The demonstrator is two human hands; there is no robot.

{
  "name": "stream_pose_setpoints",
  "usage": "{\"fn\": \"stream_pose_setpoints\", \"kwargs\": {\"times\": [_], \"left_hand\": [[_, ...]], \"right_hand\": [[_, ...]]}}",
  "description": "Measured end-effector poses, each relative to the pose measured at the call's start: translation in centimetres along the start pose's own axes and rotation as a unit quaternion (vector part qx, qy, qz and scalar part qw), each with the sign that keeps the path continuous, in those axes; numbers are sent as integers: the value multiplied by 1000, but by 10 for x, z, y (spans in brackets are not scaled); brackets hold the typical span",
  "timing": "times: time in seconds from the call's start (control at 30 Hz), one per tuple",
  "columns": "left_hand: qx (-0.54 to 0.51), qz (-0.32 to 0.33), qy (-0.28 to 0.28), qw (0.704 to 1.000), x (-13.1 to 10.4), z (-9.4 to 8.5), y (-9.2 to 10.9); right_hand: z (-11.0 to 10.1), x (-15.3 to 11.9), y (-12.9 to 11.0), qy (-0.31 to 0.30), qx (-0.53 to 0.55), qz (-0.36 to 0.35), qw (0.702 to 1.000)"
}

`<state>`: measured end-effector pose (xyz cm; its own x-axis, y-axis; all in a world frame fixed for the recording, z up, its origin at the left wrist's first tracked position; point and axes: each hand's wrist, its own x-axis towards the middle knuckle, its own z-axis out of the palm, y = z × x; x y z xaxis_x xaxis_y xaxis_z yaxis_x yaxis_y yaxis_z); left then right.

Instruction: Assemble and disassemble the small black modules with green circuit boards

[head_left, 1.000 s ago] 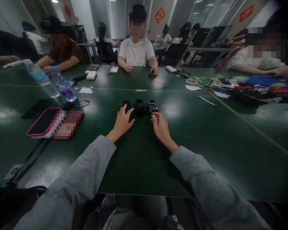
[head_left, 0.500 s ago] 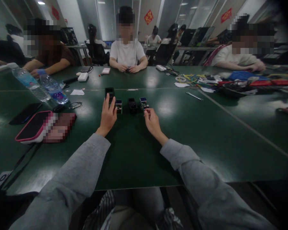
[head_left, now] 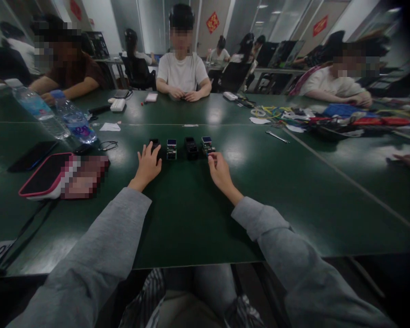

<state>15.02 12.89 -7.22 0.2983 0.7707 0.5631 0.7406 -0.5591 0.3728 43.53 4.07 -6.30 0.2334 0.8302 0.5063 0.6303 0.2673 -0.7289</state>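
Black case (head_left: 154,142) half-hidden by spread left fingers (head_left: 146,155) | right fingers (head_left: 216,158) together at circuit board (head_left: 207,143) | wrench (head_left: 277,136) right, bottles (head_left: 75,119) left

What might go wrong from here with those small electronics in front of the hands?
The right hand is at the near end of the right-hand circuit board; a careless press might damage its exposed parts.
The left circuit board sits close between the left black casing and the right black casing, so a sideways slip could knock it.
The left hand partly hides the left black casing, so a misplacement could go unnoticed.
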Motion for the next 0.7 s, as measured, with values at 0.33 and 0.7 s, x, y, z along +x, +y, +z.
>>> {"fn": "stream_pose_setpoints", "kwargs": {"times": [0.33,0.7], "left_hand": [[9,150,-29,988,-4,-14,46],[18,111,-25,993,-2,-11,40]], "right_hand": [[1,-3,-4,-33,-8,-17,999],[0,-4,-7,-52,-9,-21,998]]}}
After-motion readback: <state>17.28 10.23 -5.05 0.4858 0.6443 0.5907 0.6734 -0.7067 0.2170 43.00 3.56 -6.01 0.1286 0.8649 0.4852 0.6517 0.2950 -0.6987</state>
